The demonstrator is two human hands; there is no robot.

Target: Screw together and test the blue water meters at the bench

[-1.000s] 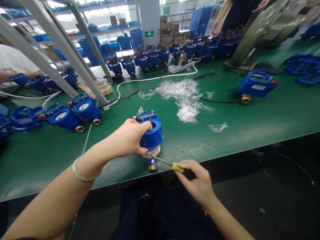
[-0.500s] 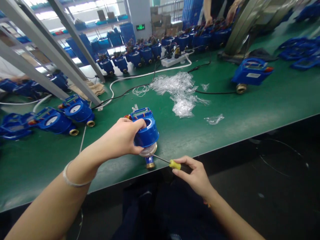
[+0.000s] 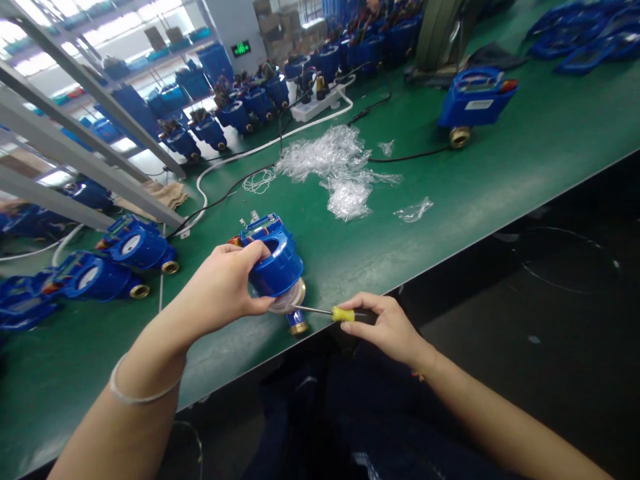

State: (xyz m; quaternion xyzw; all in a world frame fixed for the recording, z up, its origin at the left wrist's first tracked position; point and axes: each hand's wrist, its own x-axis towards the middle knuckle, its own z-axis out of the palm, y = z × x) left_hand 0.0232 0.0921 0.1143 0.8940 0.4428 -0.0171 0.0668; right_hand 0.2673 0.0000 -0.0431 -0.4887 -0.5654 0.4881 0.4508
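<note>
My left hand (image 3: 227, 280) grips a blue water meter (image 3: 280, 267) near the table's front edge, its fingers hooked into the round housing and its thumb low on the side. A clear ring and a brass rim show under the housing, and a blue pipe end with a brass thread (image 3: 299, 327) points toward me. In my right hand (image 3: 387, 327) is a screwdriver (image 3: 345, 314) with a yellow and black handle. Its thin shaft reaches left to the clear ring below the housing; the exact tip contact is too small to make out.
Crumpled clear plastic bags (image 3: 325, 157) lie beyond the meter. Two blue meters (image 3: 135, 243) stand at the left, another meter (image 3: 475, 100) at the right. A white power strip (image 3: 317, 103), cables and a row of meters line the back. Metal posts (image 3: 90, 87) rise at the left.
The view has turned, so the table appears more tilted and the meter sits slightly further left. The screwdriver now lies flatter, nearly level, with both hands still holding on.
</note>
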